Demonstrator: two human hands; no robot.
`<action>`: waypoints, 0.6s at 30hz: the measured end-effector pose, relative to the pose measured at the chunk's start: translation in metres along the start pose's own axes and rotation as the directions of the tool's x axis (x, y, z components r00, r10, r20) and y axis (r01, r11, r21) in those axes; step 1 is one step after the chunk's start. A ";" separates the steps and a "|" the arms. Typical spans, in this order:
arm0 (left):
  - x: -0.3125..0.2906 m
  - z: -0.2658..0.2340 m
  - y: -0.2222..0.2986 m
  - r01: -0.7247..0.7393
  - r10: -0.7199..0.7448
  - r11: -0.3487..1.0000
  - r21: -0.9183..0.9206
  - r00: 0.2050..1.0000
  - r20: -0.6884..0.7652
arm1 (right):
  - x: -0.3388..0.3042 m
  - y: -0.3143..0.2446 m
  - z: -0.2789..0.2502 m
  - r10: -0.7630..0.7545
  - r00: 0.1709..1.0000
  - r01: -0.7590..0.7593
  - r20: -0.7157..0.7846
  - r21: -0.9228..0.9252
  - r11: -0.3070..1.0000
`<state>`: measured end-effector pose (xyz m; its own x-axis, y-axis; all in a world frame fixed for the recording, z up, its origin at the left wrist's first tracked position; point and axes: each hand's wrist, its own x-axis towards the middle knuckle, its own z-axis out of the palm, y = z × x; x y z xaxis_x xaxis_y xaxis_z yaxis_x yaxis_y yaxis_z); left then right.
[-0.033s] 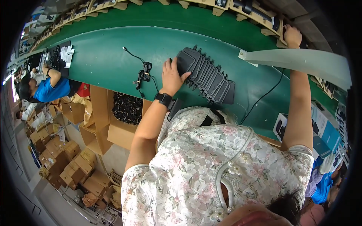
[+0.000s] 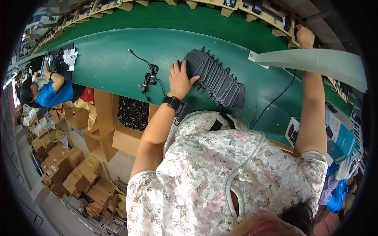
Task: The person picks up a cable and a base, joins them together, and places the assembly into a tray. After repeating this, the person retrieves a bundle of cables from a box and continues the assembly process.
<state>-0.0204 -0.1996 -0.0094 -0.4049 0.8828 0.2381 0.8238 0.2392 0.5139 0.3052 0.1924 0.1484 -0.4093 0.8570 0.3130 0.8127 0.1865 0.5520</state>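
Observation:
My left hand [image 2: 180,80], fingers spread, rests against the left end of a row of flat black plate-shaped pieces [image 2: 214,78]. These overlap in a slanting stack on the green bench, with short stubs along their edges. At the far right my right arm is stretched out, and my right hand [image 2: 305,36] is at the end of a tan tray [image 2: 275,20] with dark parts in it. Its fingers curl at the tray's edge, partly out of sight. Left of my left hand lie black cables [image 2: 151,72], bundled with ties.
A pale curved bar [image 2: 307,59] crosses under my right arm. A thin black cord [image 2: 275,99] trails over the green bench [image 2: 106,51]. Boxes [image 2: 334,131] stand at right. An open carton [image 2: 134,114] of black parts sits at left, near a person in blue [image 2: 55,92].

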 end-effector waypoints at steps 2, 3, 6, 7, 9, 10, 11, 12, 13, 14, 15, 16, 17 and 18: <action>0.001 0.010 -0.004 -0.031 0.027 0.995 0.100 0.999 0.040 | 0.010 0.004 0.008 0.022 0.989 -0.028 0.149 0.037 0.999; 0.002 0.013 -0.010 -0.021 0.017 0.996 0.085 0.998 0.057 | 0.006 0.001 0.008 0.028 0.989 -0.035 0.145 0.041 0.999; 0.008 0.014 -0.023 0.010 -0.015 0.998 0.069 0.997 0.070 | -0.019 -0.034 0.014 0.317 0.863 -0.091 -0.393 0.497 0.863; 0.010 0.013 -0.023 0.064 -0.069 0.996 0.063 0.995 0.073 | -0.031 -0.028 0.042 0.327 0.859 -0.098 -0.393 0.501 0.860; 0.027 0.025 -0.008 0.092 -0.090 0.996 -0.012 0.988 0.123 | -0.081 0.051 0.108 0.105 0.831 0.122 -0.546 0.362 0.924; 0.027 0.021 -0.014 0.098 -0.098 0.995 0.002 0.989 0.115 | -0.085 0.033 0.096 0.109 0.828 0.128 -0.550 0.375 0.918; 0.021 0.013 -0.027 0.123 -0.123 0.992 0.002 0.984 0.132 | -0.093 0.000 0.066 0.346 0.881 -0.032 -0.324 0.687 0.726; 0.020 0.009 -0.033 0.124 -0.119 0.992 -0.020 0.979 0.164 | -0.110 -0.015 0.036 0.497 0.867 -0.236 -0.019 0.863 0.446; 0.019 0.007 -0.036 0.117 -0.107 0.992 -0.041 0.974 0.199 | -0.127 -0.024 0.024 0.507 0.862 -0.241 -0.021 0.862 0.446; 0.022 0.002 -0.034 0.094 -0.081 0.994 -0.052 0.975 0.207 | -0.150 -0.029 0.019 0.581 0.811 -0.228 -0.070 0.877 0.424; 0.027 -0.009 -0.030 0.239 -0.209 0.965 -0.109 0.950 0.231 | -0.172 -0.033 0.014 0.651 0.750 -0.211 -0.119 0.890 0.405; 0.030 -0.019 -0.023 0.383 -0.335 0.911 -0.157 0.905 0.262 | -0.194 -0.039 0.012 0.648 0.762 -0.202 0.016 0.956 0.214; 0.032 -0.029 -0.015 0.367 -0.318 0.916 -0.160 0.910 0.266 | -0.211 -0.047 0.005 0.614 0.776 -0.192 0.145 0.981 0.010; 0.033 -0.039 -0.006 0.308 -0.232 0.913 -0.269 0.932 0.280 | -0.226 -0.059 -0.015 0.469 0.869 -0.179 0.159 0.984 -0.001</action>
<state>-0.0541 -0.1881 0.0277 -0.4577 0.8798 -0.1281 0.5203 0.3818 0.7639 0.3431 -0.0193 0.0564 0.0910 0.9084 0.4080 0.4809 0.3187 -0.8168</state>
